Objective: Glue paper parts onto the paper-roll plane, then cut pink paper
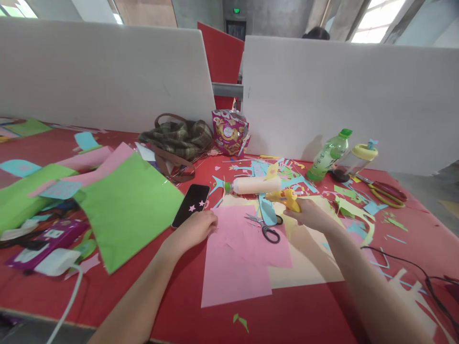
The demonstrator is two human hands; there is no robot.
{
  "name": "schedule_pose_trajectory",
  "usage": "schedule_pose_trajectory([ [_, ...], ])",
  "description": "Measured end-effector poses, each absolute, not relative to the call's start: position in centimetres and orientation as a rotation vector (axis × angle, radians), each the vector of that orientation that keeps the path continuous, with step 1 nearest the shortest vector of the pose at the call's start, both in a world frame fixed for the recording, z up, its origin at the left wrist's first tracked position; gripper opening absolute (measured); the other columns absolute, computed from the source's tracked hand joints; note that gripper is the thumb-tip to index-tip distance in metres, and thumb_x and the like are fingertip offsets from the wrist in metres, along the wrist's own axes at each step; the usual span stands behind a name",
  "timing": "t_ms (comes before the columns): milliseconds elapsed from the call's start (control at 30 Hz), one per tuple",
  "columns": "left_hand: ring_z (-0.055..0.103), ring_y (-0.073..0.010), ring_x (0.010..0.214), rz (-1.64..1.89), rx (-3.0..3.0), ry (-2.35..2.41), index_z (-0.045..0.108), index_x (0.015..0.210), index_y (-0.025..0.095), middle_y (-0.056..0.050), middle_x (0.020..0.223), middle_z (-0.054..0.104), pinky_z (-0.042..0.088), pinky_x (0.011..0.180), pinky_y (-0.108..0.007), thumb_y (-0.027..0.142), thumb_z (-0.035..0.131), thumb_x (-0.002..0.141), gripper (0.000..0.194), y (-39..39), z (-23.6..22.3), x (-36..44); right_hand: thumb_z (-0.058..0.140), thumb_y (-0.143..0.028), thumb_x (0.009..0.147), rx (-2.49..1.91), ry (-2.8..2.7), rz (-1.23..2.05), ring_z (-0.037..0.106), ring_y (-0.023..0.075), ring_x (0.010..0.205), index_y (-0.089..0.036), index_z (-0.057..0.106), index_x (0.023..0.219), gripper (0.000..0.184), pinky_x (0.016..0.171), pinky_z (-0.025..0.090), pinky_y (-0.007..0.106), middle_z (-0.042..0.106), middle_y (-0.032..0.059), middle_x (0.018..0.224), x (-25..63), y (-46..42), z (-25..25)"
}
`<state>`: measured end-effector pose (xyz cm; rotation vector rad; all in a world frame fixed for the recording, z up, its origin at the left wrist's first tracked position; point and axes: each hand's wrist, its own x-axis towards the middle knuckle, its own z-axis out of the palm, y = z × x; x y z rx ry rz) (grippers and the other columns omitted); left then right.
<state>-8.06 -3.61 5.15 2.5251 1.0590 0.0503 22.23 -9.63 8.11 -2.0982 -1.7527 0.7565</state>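
The yellow glue gun (287, 197) is gripped near the pale bottle (254, 185) by the curled fingers of the right hand (307, 213); whether anything is pinched by the left hand (198, 225), beside the phone (189, 204), cannot be told. The blue paper (267, 210) could be smeared if the nozzle (270, 197) drips.

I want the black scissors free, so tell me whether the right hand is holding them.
No, the right hand holds the glue gun, while the black scissors lie over the pink paper.
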Motion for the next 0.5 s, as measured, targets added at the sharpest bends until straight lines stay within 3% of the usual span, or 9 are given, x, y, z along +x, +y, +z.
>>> schedule_pose_trajectory([
  [267, 0.054, -0.016, 0.071, 0.159, 2.546, 1.153, 0.058, 0.065, 0.017, -0.004, 0.076, 0.06, 0.035, 0.074, -0.03, 0.022, 0.042, 0.077, 0.021, -3.83, 5.92, -7.57, 0.05, -0.037, 0.068, -2.113, -1.758, 0.691, 0.053, 0.0139, 0.046, -0.02, 0.045, 0.061, 0.02, 0.044, 0.04, 0.027, 0.051, -0.0015, 0.057, 22.27, -9.32, 7.31],
  [500, 0.055, -0.0167, 0.073, 0.198, 2.58, 1.14, 0.06, 0.071, 0.017, -0.005, 0.079, 0.061, 0.036, 0.071, -0.029, 0.02, 0.04, 0.078, 0.021, -3.77, 5.85, -7.32, 0.051, -0.038, 0.068, -2.126, -1.755, 0.692, 0.053, 0.0133, 0.044, -0.02, 0.043, 0.062, 0.021, 0.044, 0.04, 0.027, 0.051, -0.0009, 0.059, 22.24, -9.17, 6.95],
])
